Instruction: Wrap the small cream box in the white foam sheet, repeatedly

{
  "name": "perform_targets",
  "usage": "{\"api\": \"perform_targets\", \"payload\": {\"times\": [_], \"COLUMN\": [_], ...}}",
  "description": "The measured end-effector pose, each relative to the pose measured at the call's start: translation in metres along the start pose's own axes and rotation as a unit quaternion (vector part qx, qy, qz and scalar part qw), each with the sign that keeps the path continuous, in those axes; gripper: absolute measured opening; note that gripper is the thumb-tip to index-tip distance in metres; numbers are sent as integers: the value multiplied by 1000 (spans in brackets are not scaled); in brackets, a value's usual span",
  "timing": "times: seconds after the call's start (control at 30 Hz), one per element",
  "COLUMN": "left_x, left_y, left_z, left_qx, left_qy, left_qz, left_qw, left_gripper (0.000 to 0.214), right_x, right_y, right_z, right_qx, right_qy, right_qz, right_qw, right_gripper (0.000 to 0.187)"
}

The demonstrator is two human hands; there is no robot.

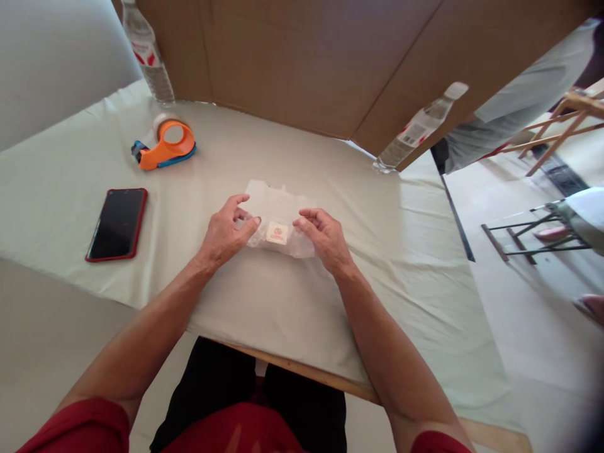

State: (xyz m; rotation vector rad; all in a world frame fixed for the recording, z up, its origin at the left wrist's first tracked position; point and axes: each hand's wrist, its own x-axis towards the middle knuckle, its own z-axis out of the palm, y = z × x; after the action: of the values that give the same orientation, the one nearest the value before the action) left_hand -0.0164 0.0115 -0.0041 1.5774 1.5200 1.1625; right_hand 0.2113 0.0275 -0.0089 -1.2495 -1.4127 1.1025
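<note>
A small cream square block [277, 233] with a red printed mark lies on a crumpled sheet of translucent wrap [270, 201], which looks like bubble wrap. The sheet spreads behind the block and to both sides of it. My left hand [229, 225] is at the sheet's left edge, thumb and forefinger apart and curved around that side. At the right edge is my right hand [324, 236], fingers bent and thumb slightly off the forefinger. Neither hand visibly grips the block; whether the fingertips touch the wrap is hard to tell.
An orange tape dispenser [170, 148] and a red-cased phone [117, 224] lie to the left on the cloth-covered table [415, 270]. Water bottles stand at the back left [150, 60] and back right [419, 131], before a cardboard panel [302, 63]. Another person stands beyond the right side.
</note>
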Motion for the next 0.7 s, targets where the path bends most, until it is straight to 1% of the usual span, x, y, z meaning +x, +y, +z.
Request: {"api": "perform_targets", "payload": {"times": [0.07, 0.13, 0.17, 0.2, 0.23, 0.27, 0.3, 0.33, 0.37, 0.4, 0.47, 0.5, 0.53, 0.57, 0.6, 0.63, 0.67, 0.7], "left_x": [1, 3, 5, 6, 8, 10, 11, 12, 12, 12, 10, 9, 7, 5, 4, 3, 2, 1], "left_y": [1, 1, 0, -1, -3, -5, -6, -7, -8, -8, -7, -7, -7, -8, -10, -12, -15, -18], "left_z": [-5, -13, -17, -21, -24, -26, -28, -29, -29, -28, -23, -20, -16, -12, -8, -5, -3, 0], "left_qx": [-69, -101, -80, -28, 46, 120, 181, 224, 247, 255, 246, 238, 231, 226, 223, 223, 227, 233], "left_qy": [-42, -100, -126, -144, -143, -122, -103, -79, -56, -34, 9, 19, 13, -11, -48, -94, -141, -183], "left_qz": [4, 8, 8, 7, 3, 4, 5, 11, 25, 49, 125, 169, 210, 244, 266, 275, 270, 254], "left_qw": [997, 990, 989, 989, 989, 985, 978, 971, 967, 965, 961, 956, 950, 943, 937, 931, 925, 921], "left_gripper": [56, 57, 56, 54, 49, 44, 40, 38, 36, 35, 31, 29, 27, 27, 30, 39, 54, 71], "right_x": [-5, -15, -21, -27, -35, -42, -48, -53, -57, -59, -58, -54, -49, -43, -37, -30, -24, -19], "right_y": [-7, -14, -17, -20, -22, -23, -23, -23, -23, -22, -19, -18, -15, -13, -9, -5, 0, 4], "right_z": [-2, -7, -9, -11, -12, -13, -13, -13, -13, -12, -9, -8, -5, -2, 2, 6, 11, 15], "right_qx": [26, 28, 16, -8, -40, -75, -108, -135, -154, -162, -162, -164, -167, -174, -185, -200, -216, -232], "right_qy": [-40, -116, -170, -230, -284, -324, -345, -348, -334, -306, -220, -171, -126, -93, -79, -83, -98, -116], "right_qz": [-8, -7, 5, 21, 38, 51, 59, 61, 59, 55, 32, 12, -13, -38, -61, -80, -92, -98], "right_qw": [999, 993, 985, 973, 957, 942, 930, 926, 928, 936, 961, 972, 978, 980, 978, 973, 967, 961], "right_gripper": [31, 33, 34, 33, 31, 29, 27, 24, 23, 22, 21, 21, 22, 27, 37, 48, 59, 65]}}
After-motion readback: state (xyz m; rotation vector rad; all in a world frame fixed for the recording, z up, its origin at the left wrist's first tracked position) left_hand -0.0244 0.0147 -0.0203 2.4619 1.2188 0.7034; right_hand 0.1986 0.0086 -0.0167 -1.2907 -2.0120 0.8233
